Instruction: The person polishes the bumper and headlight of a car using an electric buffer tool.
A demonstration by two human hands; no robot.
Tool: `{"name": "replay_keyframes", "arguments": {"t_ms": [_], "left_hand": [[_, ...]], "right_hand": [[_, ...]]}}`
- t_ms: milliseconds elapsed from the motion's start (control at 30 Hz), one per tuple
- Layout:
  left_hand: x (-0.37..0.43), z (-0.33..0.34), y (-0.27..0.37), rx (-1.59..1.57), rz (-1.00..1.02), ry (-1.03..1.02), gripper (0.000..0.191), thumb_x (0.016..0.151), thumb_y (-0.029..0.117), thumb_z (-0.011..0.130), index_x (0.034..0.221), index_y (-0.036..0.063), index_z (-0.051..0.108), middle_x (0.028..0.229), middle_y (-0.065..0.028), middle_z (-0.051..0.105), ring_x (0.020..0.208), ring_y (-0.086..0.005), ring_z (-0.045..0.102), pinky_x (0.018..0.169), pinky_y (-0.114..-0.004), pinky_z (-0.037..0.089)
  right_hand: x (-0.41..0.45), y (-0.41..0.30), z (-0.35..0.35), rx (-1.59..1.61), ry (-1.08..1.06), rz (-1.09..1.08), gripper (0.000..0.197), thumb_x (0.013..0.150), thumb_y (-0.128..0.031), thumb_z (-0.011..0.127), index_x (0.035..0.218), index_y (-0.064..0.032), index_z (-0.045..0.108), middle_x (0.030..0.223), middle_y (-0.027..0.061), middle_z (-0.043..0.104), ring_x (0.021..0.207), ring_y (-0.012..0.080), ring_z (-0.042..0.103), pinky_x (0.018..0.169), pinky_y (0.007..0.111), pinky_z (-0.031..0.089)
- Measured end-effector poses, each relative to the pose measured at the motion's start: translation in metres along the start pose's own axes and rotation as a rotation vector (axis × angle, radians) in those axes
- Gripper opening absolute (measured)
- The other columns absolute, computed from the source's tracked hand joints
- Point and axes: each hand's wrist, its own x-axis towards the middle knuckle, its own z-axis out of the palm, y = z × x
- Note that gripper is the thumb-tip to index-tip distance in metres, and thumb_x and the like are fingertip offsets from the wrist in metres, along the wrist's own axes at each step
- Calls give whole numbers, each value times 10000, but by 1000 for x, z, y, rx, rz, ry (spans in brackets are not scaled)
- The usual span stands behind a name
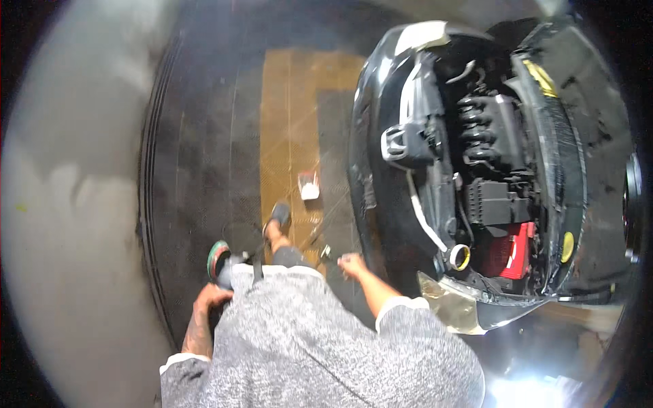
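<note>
My left hand [214,296] is beside the left hip, at the edge of the grey shirt; its fingers are partly hidden. Near it is a rounded item with a green and pink rim [218,256], perhaps a shoe. My right hand [352,266] hangs between the shirt and the car, its fingers curled; whether they hold anything is unclear. A small pale and dark object [326,251] appears just left of it, blurred. At the right is a black car's front end [380,153] with its hood raised. A yellow and white tape roll [459,257] sits at the engine bay's near edge.
A small whitish container [308,186] stands on the yellow floor tiles [288,117], ahead of a dark shoe [280,213]. The engine bay shows a red battery or cover [519,251]. Brownish masking film [449,306] covers the near fender. A pale wall [76,214] borders the left.
</note>
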Motion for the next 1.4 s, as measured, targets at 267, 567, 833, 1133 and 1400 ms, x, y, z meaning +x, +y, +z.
{"name": "replay_keyframes", "arguments": {"t_ms": [267, 567, 833, 1133, 1400], "left_hand": [[-52, -77, 116, -155, -220, 486, 611, 589, 418, 794, 941, -66, 671, 870, -232, 693, 835, -323, 698, 731, -399, 522], [12, -91, 129, 219, -413, 356, 762, 461, 559, 833, 896, -36, 638, 841, -269, 662, 849, -437, 642, 735, -484, 515], [53, -132, 119, 281, -446, 208, 704, 516, 374, 854, 1038, -31, 611, 892, -185, 678, 836, -382, 657, 750, -457, 520], [60, -185, 162, 83, -422, 172, 684, 513, 361, 853, 1017, -34, 611, 889, -196, 679, 835, -383, 659, 755, -457, 520], [36, -208, 173, 333, -183, 445, 917, 442, 655, 802, 920, -109, 632, 878, -290, 659, 882, -411, 656, 787, -475, 515]], "right_hand": [[207, -144, -6, 53, -107, -70, 652, 762, -337, 703, 1324, -60, 524, 1114, 204, 657, 1017, 314, 641, 902, 364, 486], [441, -122, 117, -98, -272, 148, 904, 722, -299, 689, 1494, -131, 249, 1218, 274, 584, 1117, 354, 587, 942, 386, 461], [569, -66, 208, 321, -249, 346, 892, 746, -194, 658, 1510, -147, 201, 997, 214, 621, 558, 256, 560, 489, 395, 468], [522, -70, 157, 785, -21, 500, 175, 828, -85, 569, 1002, -68, 563, 683, 33, 533, 457, 114, 447, 369, 288, 390], [285, -213, -25, 282, 264, 68, 299, 769, -231, 723, 1012, -58, 713, 943, 135, 683, 811, 203, 641, 741, 340, 511]]}}
